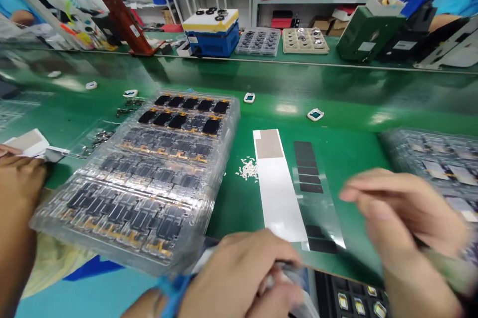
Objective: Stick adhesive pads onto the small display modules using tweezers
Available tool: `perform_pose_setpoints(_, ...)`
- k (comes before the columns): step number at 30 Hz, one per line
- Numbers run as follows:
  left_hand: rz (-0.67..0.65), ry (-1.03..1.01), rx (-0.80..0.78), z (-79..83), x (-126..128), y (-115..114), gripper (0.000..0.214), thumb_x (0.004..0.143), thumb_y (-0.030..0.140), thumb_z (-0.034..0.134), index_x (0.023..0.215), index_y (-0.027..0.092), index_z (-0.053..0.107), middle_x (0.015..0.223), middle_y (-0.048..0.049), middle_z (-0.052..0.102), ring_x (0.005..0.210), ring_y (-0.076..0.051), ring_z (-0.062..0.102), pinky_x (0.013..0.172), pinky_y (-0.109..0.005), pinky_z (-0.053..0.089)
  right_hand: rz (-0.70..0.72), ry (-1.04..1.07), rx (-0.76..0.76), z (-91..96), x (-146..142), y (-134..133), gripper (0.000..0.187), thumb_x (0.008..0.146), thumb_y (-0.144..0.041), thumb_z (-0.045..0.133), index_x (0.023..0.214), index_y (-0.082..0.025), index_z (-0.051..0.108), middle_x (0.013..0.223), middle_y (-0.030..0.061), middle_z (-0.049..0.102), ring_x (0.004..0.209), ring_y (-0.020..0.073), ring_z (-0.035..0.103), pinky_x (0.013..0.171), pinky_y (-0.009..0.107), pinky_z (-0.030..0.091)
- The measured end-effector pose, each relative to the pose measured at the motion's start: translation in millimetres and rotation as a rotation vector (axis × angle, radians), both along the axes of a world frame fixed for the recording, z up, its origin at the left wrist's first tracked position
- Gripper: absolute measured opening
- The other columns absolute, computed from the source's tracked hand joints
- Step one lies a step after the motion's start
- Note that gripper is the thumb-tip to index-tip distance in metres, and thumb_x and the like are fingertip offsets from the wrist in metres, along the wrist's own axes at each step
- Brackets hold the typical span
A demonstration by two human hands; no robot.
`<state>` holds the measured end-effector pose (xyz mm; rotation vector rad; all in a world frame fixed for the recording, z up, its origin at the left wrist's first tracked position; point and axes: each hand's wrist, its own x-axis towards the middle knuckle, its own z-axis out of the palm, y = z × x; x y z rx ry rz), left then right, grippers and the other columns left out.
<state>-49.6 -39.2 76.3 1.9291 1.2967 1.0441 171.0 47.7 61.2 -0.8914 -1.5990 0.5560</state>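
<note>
My left hand [239,275], with a blue band at the wrist, is low in the middle, by the near bench edge. Its fingers are curled round a small part-clear, part-dark thing [289,270], mostly hidden and not clear enough to name. My right hand [407,228] hangs over the right side of the bench, blurred. Its thumb and fingers are drawn together; what they hold, if anything, cannot be made out. Between the hands lie a white backing sheet [282,198] with a beige patch and a clear strip [328,208] bearing dark rectangular stickers.
Stacked clear trays [164,178] of small screen parts stand left of centre. Small white bits [247,168] lie beside the sheet. Another tray stack [440,158] is at right, a black tray [347,298] below. White-rimmed parts [315,114] sit farther back. A co-worker's hand [20,173] works at left.
</note>
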Motion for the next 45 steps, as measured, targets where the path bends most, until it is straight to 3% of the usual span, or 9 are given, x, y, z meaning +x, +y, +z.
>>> perform_pose_setpoints(1, -0.060, -0.064, 0.013, -15.3, 9.4, 5.4, 0.014, 0.103, 0.028, 0.047, 0.099, 0.025, 0.061, 0.079, -0.0003, 0.071, 0.064, -0.014, 0.066, 0.062, -0.026, 0.052, 0.135, -0.092, 0.010, -2.2, -10.5, 9.7, 0.009, 0.091, -0.021, 0.067, 0.099, -0.021, 0.072, 0.079, 0.0063, 0.069, 0.060, 0.0145, 0.063, 0.044, 0.025, 0.045)
perform_pose_setpoints(4, 0.101, -0.215, -0.132, -56.0, 21.3, 32.2, 0.010, 0.104, 0.025, 0.046, 0.100, 0.022, 0.054, 0.080, -0.0009, 0.066, 0.067, -0.015, 0.064, 0.062, -0.026, 0.048, 0.318, -0.260, 0.071, -15.1, -33.0, 28.6, 0.008, 0.093, -0.018, 0.062, 0.100, -0.018, 0.066, 0.084, 0.0039, 0.068, 0.056, 0.0095, 0.059, 0.046, 0.022, 0.046)
perform_pose_setpoints(6, 0.144, -0.315, -0.215, -73.6, 19.4, 45.5, 0.011, 0.107, 0.027, 0.043, 0.102, 0.022, 0.052, 0.078, 0.0008, 0.060, 0.067, -0.014, 0.060, 0.062, -0.026, 0.047, 0.303, -0.348, 0.187, -26.9, -38.3, 32.5, 0.008, 0.091, -0.015, 0.063, 0.098, -0.016, 0.065, 0.086, 0.0048, 0.069, 0.066, 0.0114, 0.066, 0.054, 0.022, 0.053)
perform_pose_setpoints(9, 0.102, -0.446, -0.291, -84.9, 12.9, 50.3, 0.013, 0.108, 0.029, 0.042, 0.103, 0.023, 0.051, 0.076, 0.0030, 0.056, 0.066, -0.012, 0.058, 0.064, -0.024, 0.046, 0.230, -0.509, 0.333, -42.7, -38.2, 30.9, 0.008, 0.089, -0.010, 0.066, 0.097, -0.014, 0.066, 0.088, 0.0052, 0.070, 0.075, 0.0121, 0.069, 0.059, 0.021, 0.055)
perform_pose_setpoints(14, 0.126, -0.491, -0.327, -85.0, 11.5, 45.9, 0.011, 0.108, 0.028, 0.045, 0.103, 0.023, 0.053, 0.080, 0.0043, 0.055, 0.069, -0.009, 0.060, 0.067, -0.020, 0.047, 0.172, -0.591, 0.351, -53.1, -37.2, 24.3, 0.011, 0.092, -0.010, 0.067, 0.103, -0.013, 0.067, 0.092, 0.0057, 0.073, 0.076, 0.0120, 0.071, 0.064, 0.023, 0.057)
perform_pose_setpoints(23, 0.144, -0.469, -0.316, -83.3, 11.6, 47.0, 0.010, 0.107, 0.026, 0.047, 0.104, 0.023, 0.055, 0.080, 0.0041, 0.058, 0.071, -0.010, 0.062, 0.069, -0.018, 0.050, 0.219, -0.616, 0.372, -57.8, -36.9, 21.3, 0.020, 0.090, -0.008, 0.068, 0.110, -0.009, 0.066, 0.095, 0.0093, 0.075, 0.078, 0.0152, 0.073, 0.066, 0.028, 0.062)
perform_pose_setpoints(33, 0.148, -0.397, -0.271, -83.8, 10.0, 46.3, 0.008, 0.106, 0.021, 0.049, 0.106, 0.024, 0.057, 0.087, 0.0041, 0.063, 0.077, -0.009, 0.064, 0.074, -0.015, 0.050, 0.259, -0.596, 0.195, -51.4, -40.7, 17.8, 0.016, 0.095, -0.010, 0.062, 0.110, -0.012, 0.065, 0.095, 0.0065, 0.073, 0.077, 0.0138, 0.072, 0.062, 0.025, 0.059)
perform_pose_setpoints(40, 0.165, -0.317, -0.227, -81.3, 9.9, 48.6, 0.011, 0.103, 0.016, 0.051, 0.102, 0.023, 0.059, 0.086, 0.0049, 0.064, 0.076, -0.008, 0.064, 0.073, -0.014, 0.048, 0.244, -0.656, 0.221, -55.0, -41.2, 15.3, 0.013, 0.093, -0.006, 0.059, 0.103, -0.011, 0.066, 0.093, 0.0069, 0.073, 0.072, 0.0147, 0.070, 0.061, 0.028, 0.057)
perform_pose_setpoints(45, 0.168, -0.321, -0.233, -80.5, 9.4, 49.3, 0.011, 0.103, 0.016, 0.053, 0.098, 0.022, 0.060, 0.083, 0.0049, 0.066, 0.073, -0.008, 0.066, 0.070, -0.014, 0.049, 0.280, -0.585, 0.111, -52.8, -40.1, 17.1, 0.013, 0.094, -0.005, 0.058, 0.099, -0.014, 0.067, 0.089, 0.0041, 0.072, 0.071, 0.0124, 0.068, 0.060, 0.024, 0.055)
